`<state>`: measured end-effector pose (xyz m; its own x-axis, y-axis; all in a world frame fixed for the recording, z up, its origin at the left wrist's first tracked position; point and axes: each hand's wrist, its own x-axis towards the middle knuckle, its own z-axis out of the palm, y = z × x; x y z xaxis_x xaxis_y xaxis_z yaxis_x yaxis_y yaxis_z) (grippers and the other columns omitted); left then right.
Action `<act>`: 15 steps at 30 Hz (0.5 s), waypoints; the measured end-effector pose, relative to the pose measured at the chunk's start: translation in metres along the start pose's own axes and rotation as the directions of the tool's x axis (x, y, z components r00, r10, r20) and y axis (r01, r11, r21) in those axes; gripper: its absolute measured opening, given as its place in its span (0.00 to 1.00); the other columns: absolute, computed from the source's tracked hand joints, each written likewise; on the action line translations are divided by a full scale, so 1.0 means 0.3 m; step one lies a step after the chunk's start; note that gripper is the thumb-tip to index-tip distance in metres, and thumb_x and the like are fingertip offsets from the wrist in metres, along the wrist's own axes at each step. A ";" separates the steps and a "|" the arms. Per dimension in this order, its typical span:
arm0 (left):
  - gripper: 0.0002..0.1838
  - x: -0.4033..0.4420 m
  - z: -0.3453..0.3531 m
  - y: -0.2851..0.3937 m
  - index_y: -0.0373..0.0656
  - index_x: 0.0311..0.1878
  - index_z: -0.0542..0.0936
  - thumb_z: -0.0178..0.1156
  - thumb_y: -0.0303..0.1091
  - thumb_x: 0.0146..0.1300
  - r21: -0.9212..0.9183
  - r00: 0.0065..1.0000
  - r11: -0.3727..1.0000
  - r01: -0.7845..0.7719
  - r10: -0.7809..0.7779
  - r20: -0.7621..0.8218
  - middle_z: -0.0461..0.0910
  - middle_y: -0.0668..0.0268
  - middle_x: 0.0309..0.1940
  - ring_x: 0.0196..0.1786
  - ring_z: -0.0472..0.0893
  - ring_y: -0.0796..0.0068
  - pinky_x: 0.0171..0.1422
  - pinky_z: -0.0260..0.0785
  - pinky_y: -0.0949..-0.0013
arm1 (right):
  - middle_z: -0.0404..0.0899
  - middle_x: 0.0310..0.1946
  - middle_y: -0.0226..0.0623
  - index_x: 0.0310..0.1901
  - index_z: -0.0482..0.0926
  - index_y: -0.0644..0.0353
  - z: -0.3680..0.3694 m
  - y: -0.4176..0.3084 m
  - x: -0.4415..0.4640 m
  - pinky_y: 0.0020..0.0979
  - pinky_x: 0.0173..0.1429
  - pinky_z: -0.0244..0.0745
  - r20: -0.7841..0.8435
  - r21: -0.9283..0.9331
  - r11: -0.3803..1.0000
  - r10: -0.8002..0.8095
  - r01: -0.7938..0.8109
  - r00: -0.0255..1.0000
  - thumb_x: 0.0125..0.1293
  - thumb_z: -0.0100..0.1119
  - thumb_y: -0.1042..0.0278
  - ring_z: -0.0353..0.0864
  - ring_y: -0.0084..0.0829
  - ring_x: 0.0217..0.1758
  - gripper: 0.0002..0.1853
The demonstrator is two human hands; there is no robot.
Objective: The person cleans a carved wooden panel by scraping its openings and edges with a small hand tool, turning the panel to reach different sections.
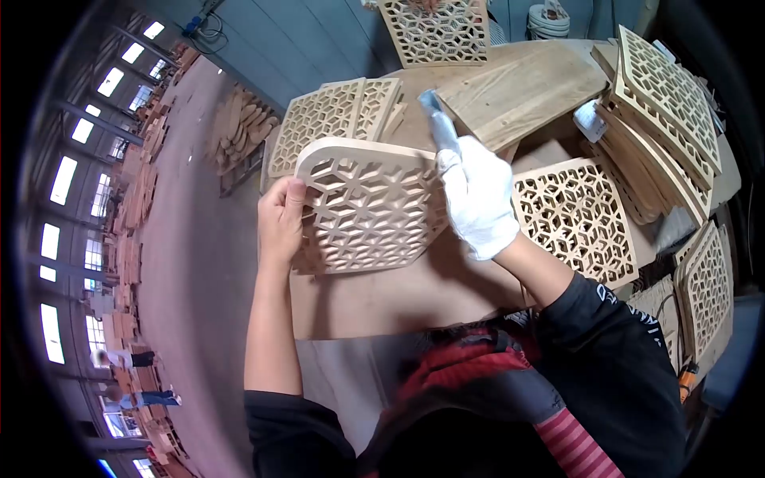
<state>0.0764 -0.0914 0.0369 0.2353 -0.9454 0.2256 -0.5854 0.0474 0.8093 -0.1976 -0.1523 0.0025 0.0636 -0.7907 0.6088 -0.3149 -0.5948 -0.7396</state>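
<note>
My bare left hand (pixel 280 219) grips the left edge of a wooden lattice panel (pixel 370 219), thumb on its face. The panel is tilted up off the table, with a rounded corner at its upper left. In a white glove, my right hand (pixel 480 195) is closed round a grey strip (pixel 440 126) that looks like folded sandpaper. That hand is at the panel's right edge; whether the strip touches the wood is hidden. To the right of the glove lies another lattice panel (pixel 574 219).
Lattice panels (pixel 327 119) are stacked behind on the left, and more panels (pixel 669 103) lean on the right. A plain board (pixel 526 88) lies at the back. Across the table, another person's hand (pixel 430 4) holds a lattice panel (pixel 437 36). Wooden pieces (pixel 241 127) are piled beyond the table's left side.
</note>
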 end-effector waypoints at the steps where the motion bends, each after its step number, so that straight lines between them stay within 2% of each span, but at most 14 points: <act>1: 0.26 -0.008 -0.001 -0.010 0.36 0.39 0.81 0.55 0.55 0.72 -0.046 0.999 0.999 -0.014 0.012 -0.042 0.79 0.72 0.28 0.33 0.72 0.85 0.39 0.65 0.78 | 0.79 0.27 0.46 0.34 0.78 0.60 0.003 -0.020 0.004 0.43 0.35 0.73 0.068 0.052 0.998 0.030 -0.034 0.997 0.71 0.50 0.65 0.79 0.48 0.28 0.11; 2: 0.26 -0.018 -0.003 -0.023 0.35 0.39 0.81 0.55 0.54 0.72 -0.092 0.997 0.995 -0.026 0.019 -0.081 0.79 0.72 0.29 0.33 0.72 0.85 0.40 0.65 0.78 | 0.80 0.28 0.45 0.35 0.78 0.60 0.016 -0.020 -0.006 0.42 0.36 0.74 0.145 0.055 0.998 0.004 -0.012 0.989 0.73 0.48 0.62 0.80 0.48 0.31 0.13; 4: 0.25 -0.041 -0.021 -0.030 0.36 0.38 0.80 0.54 0.54 0.73 -0.055 0.993 0.998 -0.040 0.034 -0.114 0.78 0.72 0.29 0.33 0.71 0.84 0.40 0.64 0.77 | 0.81 0.30 0.45 0.37 0.78 0.59 0.023 -0.056 -0.027 0.43 0.38 0.74 0.337 -0.090 0.996 0.044 -0.014 0.940 0.74 0.45 0.60 0.80 0.48 0.33 0.15; 5: 0.25 -0.053 -0.028 -0.034 0.36 0.38 0.80 0.53 0.53 0.74 -0.038 0.991 0.998 -0.047 0.041 -0.130 0.77 0.72 0.29 0.33 0.70 0.84 0.40 0.63 0.77 | 0.80 0.29 0.45 0.38 0.78 0.59 0.033 -0.058 -0.036 0.45 0.38 0.74 0.454 -0.058 0.997 0.069 -0.048 0.888 0.75 0.42 0.59 0.80 0.49 0.33 0.16; 6: 0.25 -0.067 -0.038 -0.039 0.36 0.37 0.80 0.53 0.52 0.74 -0.027 0.990 1.000 -0.004 0.000 -0.140 0.76 0.73 0.29 0.33 0.69 0.84 0.40 0.63 0.77 | 0.79 0.29 0.46 0.39 0.78 0.59 0.058 -0.045 -0.059 0.47 0.39 0.74 0.480 0.004 1.000 -0.005 0.004 0.877 0.75 0.41 0.57 0.79 0.50 0.33 0.17; 8: 0.24 -0.092 -0.056 -0.049 0.36 0.35 0.79 0.51 0.51 0.75 -0.005 0.983 0.996 0.084 -0.084 -0.164 0.74 0.74 0.28 0.32 0.68 0.83 0.39 0.62 0.76 | 0.79 0.29 0.47 0.39 0.77 0.59 0.089 -0.050 -0.089 0.48 0.40 0.74 0.514 0.047 0.999 -0.022 -0.003 0.857 0.75 0.40 0.56 0.79 0.50 0.33 0.18; 9: 0.23 -0.104 -0.044 -0.040 0.36 0.34 0.78 0.51 0.49 0.75 0.033 0.974 0.998 0.056 -0.047 -0.220 0.71 0.73 0.27 0.32 0.66 0.82 0.39 0.61 0.74 | 0.80 0.31 0.49 0.39 0.76 0.60 0.101 -0.062 -0.092 0.49 0.41 0.74 0.584 0.028 0.998 -0.058 0.051 0.810 0.75 0.41 0.54 0.80 0.52 0.35 0.19; 12: 0.22 -0.126 -0.039 -0.056 0.36 0.34 0.78 0.52 0.47 0.75 0.108 0.953 0.994 0.027 0.007 -0.304 0.72 0.70 0.27 0.32 0.68 0.81 0.40 0.63 0.74 | 0.80 0.32 0.51 0.39 0.76 0.61 0.133 -0.109 -0.094 0.50 0.42 0.74 0.685 0.075 0.997 -0.063 0.015 0.726 0.75 0.42 0.53 0.80 0.54 0.35 0.19; 13: 0.22 -0.131 -0.033 -0.058 0.37 0.34 0.77 0.51 0.48 0.76 0.120 0.948 0.993 0.016 0.023 -0.317 0.69 0.73 0.26 0.30 0.65 0.83 0.37 0.59 0.75 | 0.81 0.33 0.53 0.39 0.77 0.62 0.141 -0.134 -0.087 0.51 0.44 0.74 0.707 0.049 0.997 0.009 -0.061 0.707 0.74 0.43 0.53 0.80 0.56 0.37 0.20; 15: 0.23 -0.142 -0.018 -0.061 0.39 0.33 0.76 0.49 0.49 0.77 0.145 0.937 0.989 -0.006 0.057 -0.344 0.65 0.78 0.23 0.26 0.59 0.87 0.30 0.51 0.78 | 0.82 0.32 0.53 0.38 0.78 0.63 0.149 -0.166 -0.067 0.51 0.44 0.74 0.757 0.004 0.998 0.037 -0.061 0.653 0.74 0.43 0.53 0.80 0.56 0.37 0.21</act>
<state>0.0813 -0.0502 0.0154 0.4545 -0.7722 0.4440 -0.6935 0.0060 0.7204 -0.1408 -0.1133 0.0143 0.7464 -0.6476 0.1532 -0.3144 -0.5461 -0.7765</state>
